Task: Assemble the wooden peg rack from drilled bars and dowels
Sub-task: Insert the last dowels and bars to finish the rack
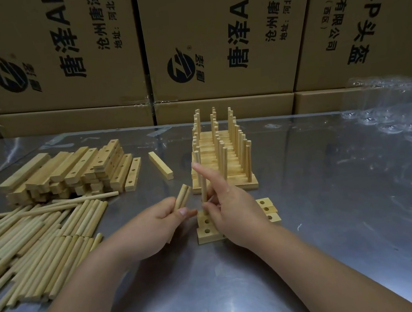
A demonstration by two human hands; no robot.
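Three drilled bars [207,231] lie side by side on the metal table in front of me, partly hidden under my right hand. My right hand [230,211] pinches an upright dowel [202,180] standing in the far bar's left hole, index finger stretched out along it. My left hand [157,230], just left of the bars, grips two or three spare dowels [183,196] that point up and away. Beyond stands a row of finished peg racks [222,153], pegs pointing up.
A pile of loose dowels [29,249] lies at the left, with a stack of drilled bars [69,176] behind it and one single bar [161,165] apart. Crumpled clear plastic [402,116] sits at the right. Cardboard boxes [208,35] wall off the table's far edge.
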